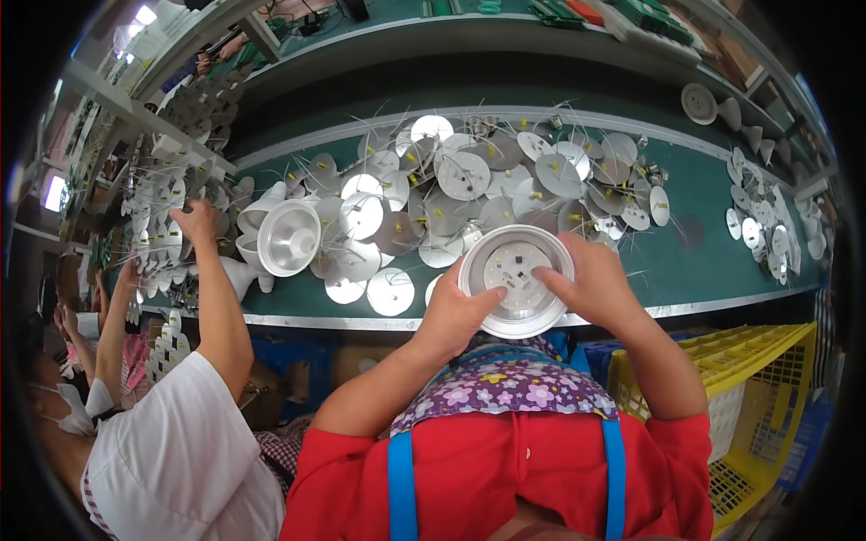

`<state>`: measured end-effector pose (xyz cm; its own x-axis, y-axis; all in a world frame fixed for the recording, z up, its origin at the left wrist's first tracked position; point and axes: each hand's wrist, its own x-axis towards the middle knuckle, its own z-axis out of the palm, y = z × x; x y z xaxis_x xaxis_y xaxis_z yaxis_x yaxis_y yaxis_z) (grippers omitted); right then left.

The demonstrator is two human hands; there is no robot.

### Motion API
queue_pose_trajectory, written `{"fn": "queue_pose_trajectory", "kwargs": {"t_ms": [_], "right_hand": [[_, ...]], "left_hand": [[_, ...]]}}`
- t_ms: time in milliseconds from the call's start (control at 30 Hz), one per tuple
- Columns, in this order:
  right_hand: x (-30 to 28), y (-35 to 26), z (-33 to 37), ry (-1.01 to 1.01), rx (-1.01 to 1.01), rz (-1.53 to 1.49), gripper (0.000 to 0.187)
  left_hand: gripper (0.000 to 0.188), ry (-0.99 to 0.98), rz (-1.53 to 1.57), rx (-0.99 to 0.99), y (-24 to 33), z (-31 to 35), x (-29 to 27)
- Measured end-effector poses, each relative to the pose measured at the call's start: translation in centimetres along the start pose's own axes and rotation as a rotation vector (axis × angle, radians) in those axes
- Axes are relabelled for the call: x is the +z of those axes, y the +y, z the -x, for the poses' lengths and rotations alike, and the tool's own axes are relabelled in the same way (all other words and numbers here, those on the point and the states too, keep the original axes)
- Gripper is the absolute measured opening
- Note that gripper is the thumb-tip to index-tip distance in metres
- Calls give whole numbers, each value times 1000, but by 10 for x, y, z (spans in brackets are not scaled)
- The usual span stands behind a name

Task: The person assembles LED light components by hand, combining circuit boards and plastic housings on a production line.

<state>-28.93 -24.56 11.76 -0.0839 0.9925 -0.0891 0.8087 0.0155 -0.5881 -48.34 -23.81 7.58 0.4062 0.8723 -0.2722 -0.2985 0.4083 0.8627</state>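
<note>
Both my hands grip a round white lamp housing over the table's near edge. A disc-shaped LED board lies inside its rim. My left hand wraps the housing's left side, its thumb pressing on the board. Round the right side curls my right hand, its thumb also on the board. Just beyond them spreads a heap of round metal LED discs with thin wires sticking out. White cup-shaped lamp housings lie on their sides left of the heap.
A co-worker in a white shirt reaches into more discs at the left. A yellow plastic crate stands at the right below the green table. Another cluster of discs lies at the far right. A shelf runs along the back.
</note>
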Motion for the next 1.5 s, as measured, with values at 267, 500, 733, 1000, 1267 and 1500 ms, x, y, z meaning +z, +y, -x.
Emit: {"fn": "queue_pose_trajectory", "kwargs": {"t_ms": [267, 500, 733, 1000, 1267, 1500], "right_hand": [[-11, 14, -14, -88, 46, 93, 36], [-14, 11, -8, -51, 68, 205, 39], [-4, 3, 16, 149, 34, 209, 27], [43, 25, 67, 528, -343, 130, 21], [10, 46, 93, -534, -202, -418, 40], [6, 43, 57, -101, 37, -758, 28]], "left_hand": [[46, 82, -89, -12, -7, -3, 16], [45, 80, -159, 44, -10, -6, 20], [43, 26, -476, 335, -3, -1, 17], [57, -386, -1046, 925, 12, 20, 3], [51, -565, -1048, 739, 8, 30, -4], [42, -753, -1207, 954, 13, 26, 5]]}}
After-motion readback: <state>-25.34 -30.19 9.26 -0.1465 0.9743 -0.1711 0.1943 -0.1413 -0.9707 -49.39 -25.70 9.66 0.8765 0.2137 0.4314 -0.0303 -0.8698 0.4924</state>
